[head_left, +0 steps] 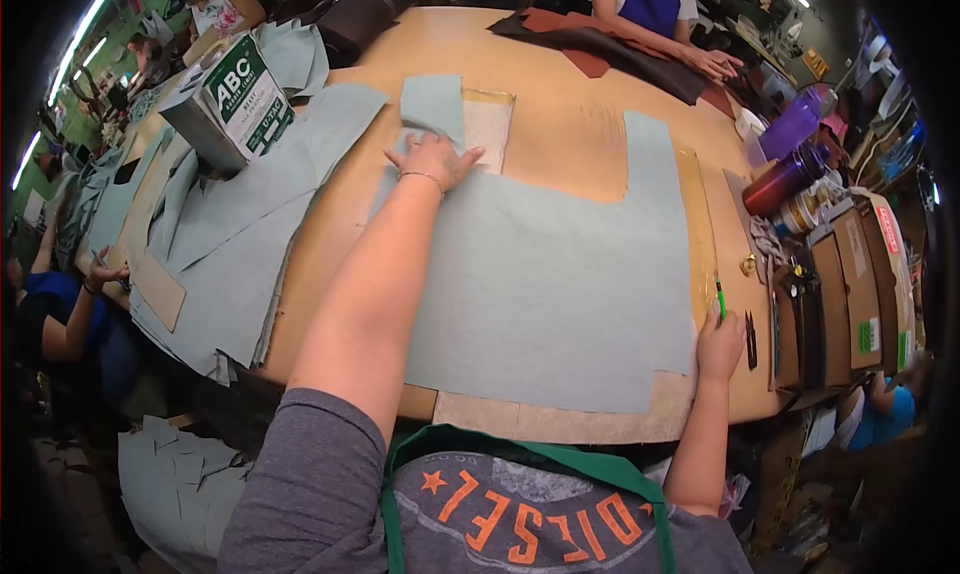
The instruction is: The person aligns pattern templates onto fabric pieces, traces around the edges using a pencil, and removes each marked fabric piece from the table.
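Observation:
A large pale blue-green sheet (550,284) lies on the table in front of me, with a notch in its far edge. My left hand (437,162) rests on its upper left part, fingers spread, beside a smaller pale blue-green piece (432,102). Partly under these shows a tan-edged pattern board (493,124); its yellowish edge (698,244) also shows along the sheet's right side. There my right hand (720,346) is closed around a slim green pen-like tool (720,298), whose exact kind I cannot make out.
At left, an ABC cement can (240,104) stands on stacked pale blue-green sheets (250,204). Brown leather (610,49) lies at the far side, near a person in a blue apron (648,6). Bottles (785,179), a black tool (751,341) and cardboard boxes (858,274) sit at right.

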A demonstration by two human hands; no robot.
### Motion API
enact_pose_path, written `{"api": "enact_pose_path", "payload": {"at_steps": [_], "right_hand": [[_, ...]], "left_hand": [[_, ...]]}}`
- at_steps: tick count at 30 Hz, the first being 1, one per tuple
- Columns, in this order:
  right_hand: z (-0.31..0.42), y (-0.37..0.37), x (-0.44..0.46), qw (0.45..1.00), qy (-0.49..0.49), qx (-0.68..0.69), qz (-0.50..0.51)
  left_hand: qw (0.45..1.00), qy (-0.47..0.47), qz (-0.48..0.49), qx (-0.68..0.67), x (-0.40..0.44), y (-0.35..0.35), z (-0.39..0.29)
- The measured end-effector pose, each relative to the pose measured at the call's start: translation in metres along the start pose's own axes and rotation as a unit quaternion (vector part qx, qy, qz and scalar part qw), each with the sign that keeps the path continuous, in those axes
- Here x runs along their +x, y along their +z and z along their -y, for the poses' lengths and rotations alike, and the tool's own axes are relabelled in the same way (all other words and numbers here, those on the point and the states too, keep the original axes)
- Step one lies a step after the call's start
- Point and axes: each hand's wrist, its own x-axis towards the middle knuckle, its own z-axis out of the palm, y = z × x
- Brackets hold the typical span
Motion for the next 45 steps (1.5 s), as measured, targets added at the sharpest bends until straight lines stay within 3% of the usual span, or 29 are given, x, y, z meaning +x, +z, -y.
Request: {"api": "enact_pose_path", "payload": {"at_steps": [5,8,11,12,15,16,19,20,23,27,29,30,33,35,42,45], "right_hand": [[0.008,-0.002,-0.001,1.0,0.012,0.015,0.017],[0.006,-0.001,0.001,1.0,0.009,0.01,0.009],[-0.001,0.0,0.005,0.997,0.032,0.06,0.024],[-0.006,0.001,0.009,0.987,0.087,0.125,0.054],[-0.043,0.005,0.039,0.888,0.234,0.317,0.236],[-0.043,-0.004,0.049,0.793,0.268,0.465,0.287],[-0.032,-0.019,0.06,0.679,0.257,0.608,0.322],[-0.027,-0.027,0.062,0.676,0.229,0.61,0.344],[-0.042,-0.062,0.068,0.767,0.1,0.567,0.283],[-0.097,-0.135,0.076,0.825,0.143,0.534,0.115],[-0.135,-0.161,0.085,0.824,0.136,0.548,0.054],[-0.107,-0.178,0.084,0.821,0.106,0.561,0.02],[-0.129,-0.179,0.085,0.869,0.072,0.489,-0.021],[-0.112,-0.186,0.077,0.843,0.097,0.527,-0.039],[-0.132,-0.227,0.044,0.772,0.121,0.615,-0.111],[-0.137,-0.238,0.029,0.76,0.095,0.623,-0.16]], "left_hand": [[0.993,0.032,-0.112,-0.024,-0.009,0.021,0.001],[0.932,0.089,-0.349,0.037,0.001,0.038,0.004],[0.992,0.029,-0.12,-0.009,0.001,0.028,0.002],[0.99,0.029,-0.134,-0.022,0.001,0.03,0.003],[0.981,0.034,-0.173,-0.076,0.001,0.034,0.005],[0.978,0.038,-0.181,-0.101,0.001,0.034,0.006],[0.968,0.05,-0.186,-0.16,0.004,0.033,0.012],[0.965,0.052,-0.186,-0.178,0.005,0.033,0.013],[0.97,0.041,-0.18,-0.159,0.013,0.04,0.018],[0.978,0.024,-0.189,-0.083,0.009,0.04,0.011],[0.979,0.026,-0.19,-0.072,0.009,0.04,0.01],[0.976,0.027,-0.197,-0.083,0.009,0.041,0.009],[0.964,0.036,-0.228,-0.133,0.009,0.04,0.012],[0.95,0.04,-0.251,-0.184,0.009,0.038,0.018],[0.959,0.056,-0.243,-0.137,0.008,0.037,0.027],[0.948,0.117,-0.27,-0.124,0.006,0.039,0.018]]}}
